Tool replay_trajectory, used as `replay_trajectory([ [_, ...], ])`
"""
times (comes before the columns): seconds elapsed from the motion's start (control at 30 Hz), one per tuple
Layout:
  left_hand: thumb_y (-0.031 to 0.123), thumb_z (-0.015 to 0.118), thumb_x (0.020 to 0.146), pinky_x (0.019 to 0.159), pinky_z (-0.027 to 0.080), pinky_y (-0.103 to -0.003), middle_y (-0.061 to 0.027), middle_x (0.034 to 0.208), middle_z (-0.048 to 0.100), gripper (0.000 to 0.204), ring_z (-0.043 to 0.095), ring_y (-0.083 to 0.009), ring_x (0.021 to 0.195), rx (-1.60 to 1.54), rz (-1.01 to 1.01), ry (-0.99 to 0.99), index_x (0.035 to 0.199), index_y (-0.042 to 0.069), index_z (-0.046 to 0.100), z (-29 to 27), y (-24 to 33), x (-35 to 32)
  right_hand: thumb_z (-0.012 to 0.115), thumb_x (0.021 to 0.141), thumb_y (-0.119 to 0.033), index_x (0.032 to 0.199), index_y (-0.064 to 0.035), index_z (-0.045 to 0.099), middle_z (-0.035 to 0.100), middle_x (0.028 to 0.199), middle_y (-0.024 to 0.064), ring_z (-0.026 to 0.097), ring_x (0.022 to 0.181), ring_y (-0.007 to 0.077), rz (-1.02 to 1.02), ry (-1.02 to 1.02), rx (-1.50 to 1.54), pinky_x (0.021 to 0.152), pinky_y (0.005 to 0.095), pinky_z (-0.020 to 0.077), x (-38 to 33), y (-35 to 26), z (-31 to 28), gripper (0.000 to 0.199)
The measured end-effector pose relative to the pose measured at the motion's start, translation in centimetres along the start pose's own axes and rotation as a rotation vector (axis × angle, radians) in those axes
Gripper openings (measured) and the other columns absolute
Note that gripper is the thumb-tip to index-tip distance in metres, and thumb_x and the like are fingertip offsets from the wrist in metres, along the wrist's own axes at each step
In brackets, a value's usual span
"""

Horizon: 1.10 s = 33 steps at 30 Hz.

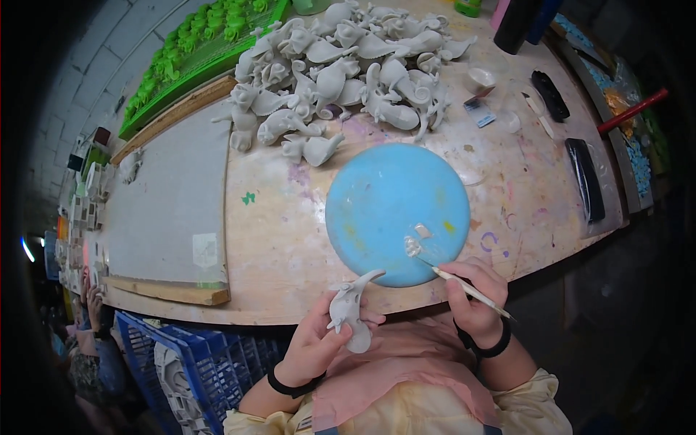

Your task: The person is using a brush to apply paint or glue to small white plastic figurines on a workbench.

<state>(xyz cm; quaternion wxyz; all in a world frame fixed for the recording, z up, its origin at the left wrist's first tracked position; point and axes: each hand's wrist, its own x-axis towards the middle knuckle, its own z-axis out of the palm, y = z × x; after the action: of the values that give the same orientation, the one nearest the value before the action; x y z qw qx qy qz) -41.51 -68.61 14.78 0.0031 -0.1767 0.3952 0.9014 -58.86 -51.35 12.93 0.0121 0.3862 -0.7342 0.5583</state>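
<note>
My left hand [319, 337] is closed around an unpainted pale grey figurine [349, 312] with a curved, tapering end that points up and right. In my right hand [475, 297] is a slim, pale-handled paintbrush [470, 288], gripped like a pencil. Its tip meets a small white dab of paste [412, 246] on the round blue disc [391, 196] in front of me. A second whitish dab lies just beside the first. Behind the disc rises a large heap of similar grey figurines [333, 80], some with curled ends.
A grey board with wooden edges [170, 210] lies on the left of the table. Behind it stands a green tray of green pieces [196, 54]. Black cases [584, 181] and dark bottles [516, 25] are at right. A blue crate [210, 370] and another person's hand [94, 301] are lower left.
</note>
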Motion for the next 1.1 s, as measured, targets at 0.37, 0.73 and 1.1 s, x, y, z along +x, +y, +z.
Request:
replay_trajectory([
  [0.37,0.008,0.053,0.091,0.091,0.048,-0.044,-0.0125,0.125,0.043,0.057,0.050,-0.0291,0.116,0.041,-0.008,0.021,0.138,0.004,0.023,-0.4,-0.5,-0.1,0.063,0.078,-0.004,0.088,-0.0005,0.066,0.059,0.064,0.0083,0.055,0.053,0.0193,0.008,-0.018,-0.037,0.051,0.0281,0.0420,0.1,-0.1,0.4,0.012],
  [0.73,0.006,0.051,0.091,0.088,0.049,-0.042,-0.0155,0.122,0.046,0.051,0.052,-0.0279,0.114,0.097,0.010,0.039,0.135,0.002,0.027,0.3,0.0,0.2,0.058,0.082,-0.006,0.086,0.0031,0.065,0.061,0.067,0.0088,0.057,0.055,0.0157,0.083,-0.059,0.071,0.053,0.0248,0.0435,0.3,-0.4,0.0,0.012],
  [1.1,0.012,0.053,0.091,0.088,0.047,-0.035,-0.0171,0.112,0.056,0.050,0.057,-0.0233,0.104,0.146,-0.012,0.100,0.133,-0.001,0.030,1.0,0.3,0.4,0.057,0.084,-0.011,0.085,0.0032,0.064,0.063,0.070,0.0117,0.057,0.055,0.0153,0.073,-0.042,0.417,0.050,0.0246,0.0441,-0.6,-0.7,0.9,0.016],
])
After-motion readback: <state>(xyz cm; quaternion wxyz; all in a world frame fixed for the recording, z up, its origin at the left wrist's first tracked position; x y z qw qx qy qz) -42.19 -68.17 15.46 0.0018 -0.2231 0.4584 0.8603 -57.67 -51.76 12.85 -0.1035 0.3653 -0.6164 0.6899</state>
